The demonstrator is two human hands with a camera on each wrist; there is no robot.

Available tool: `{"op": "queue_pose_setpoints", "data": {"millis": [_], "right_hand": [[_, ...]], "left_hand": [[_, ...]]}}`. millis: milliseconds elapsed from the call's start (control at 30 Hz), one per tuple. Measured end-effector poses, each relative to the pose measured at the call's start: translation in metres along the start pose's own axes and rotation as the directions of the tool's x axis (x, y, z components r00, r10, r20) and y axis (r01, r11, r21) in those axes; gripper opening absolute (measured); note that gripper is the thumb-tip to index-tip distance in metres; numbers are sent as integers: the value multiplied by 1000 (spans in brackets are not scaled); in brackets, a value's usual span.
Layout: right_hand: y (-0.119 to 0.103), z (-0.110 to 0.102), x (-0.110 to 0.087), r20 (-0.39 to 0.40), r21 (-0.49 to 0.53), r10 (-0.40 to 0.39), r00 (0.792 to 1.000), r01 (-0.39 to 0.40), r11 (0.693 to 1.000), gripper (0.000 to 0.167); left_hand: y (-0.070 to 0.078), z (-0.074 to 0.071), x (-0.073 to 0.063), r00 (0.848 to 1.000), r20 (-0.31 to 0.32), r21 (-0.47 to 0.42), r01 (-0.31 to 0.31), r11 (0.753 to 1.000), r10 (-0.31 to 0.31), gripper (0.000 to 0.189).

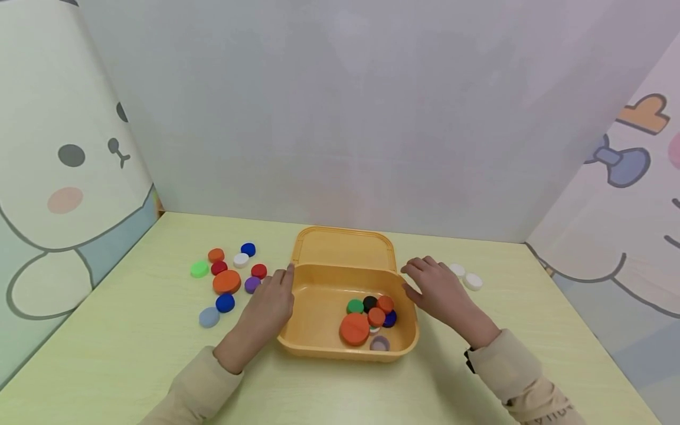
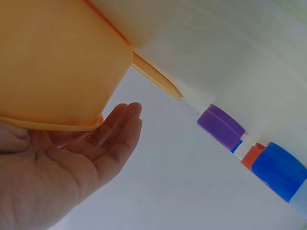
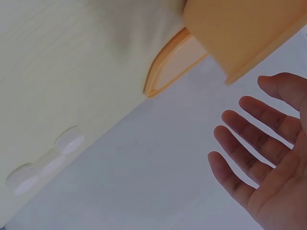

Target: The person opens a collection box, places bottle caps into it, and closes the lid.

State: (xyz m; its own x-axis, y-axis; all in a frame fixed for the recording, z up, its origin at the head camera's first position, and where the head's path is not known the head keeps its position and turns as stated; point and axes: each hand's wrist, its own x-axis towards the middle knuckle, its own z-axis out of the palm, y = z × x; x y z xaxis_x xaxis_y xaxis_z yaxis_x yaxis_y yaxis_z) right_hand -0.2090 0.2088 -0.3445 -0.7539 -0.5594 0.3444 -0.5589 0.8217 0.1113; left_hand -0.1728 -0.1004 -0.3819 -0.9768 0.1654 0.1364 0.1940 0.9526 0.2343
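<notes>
An orange plastic box (image 1: 313, 319) stands in front of me, its lid (image 1: 342, 248) laid back behind it. Inside, toward the right, are several bottle caps: a large orange cap (image 1: 354, 329), a green cap (image 1: 355, 306), a black cap (image 1: 370, 304) and others. My left hand (image 1: 270, 307) rests at the box's left rim, its fingers loosely bent; the left wrist view shows the palm against the rim, thumb partly hidden. Just off the right rim, my right hand (image 1: 438, 292) holds nothing; its fingers are spread in the right wrist view.
Left of the box lie several loose caps, among them an orange cap (image 1: 226, 282), a purple cap (image 1: 252, 285), a blue cap (image 1: 225, 303) and a light green cap (image 1: 199, 269). White caps (image 1: 473, 281) lie on the right. A pale wall (image 1: 340, 118) rises behind the table.
</notes>
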Motion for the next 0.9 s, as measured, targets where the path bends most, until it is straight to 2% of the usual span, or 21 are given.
{"op": "queue_pose_setpoints", "data": {"millis": [500, 900], "right_hand": [[57, 18, -10, 54, 10, 166, 985, -166, 986, 23], [93, 34, -20, 149, 31, 266, 953, -273, 961, 26]], "left_hand": [[-1, 1, 0, 1000, -6, 7, -6, 1000, 6, 56], [-2, 2, 0, 1000, -7, 6, -5, 1000, 5, 57]]}}
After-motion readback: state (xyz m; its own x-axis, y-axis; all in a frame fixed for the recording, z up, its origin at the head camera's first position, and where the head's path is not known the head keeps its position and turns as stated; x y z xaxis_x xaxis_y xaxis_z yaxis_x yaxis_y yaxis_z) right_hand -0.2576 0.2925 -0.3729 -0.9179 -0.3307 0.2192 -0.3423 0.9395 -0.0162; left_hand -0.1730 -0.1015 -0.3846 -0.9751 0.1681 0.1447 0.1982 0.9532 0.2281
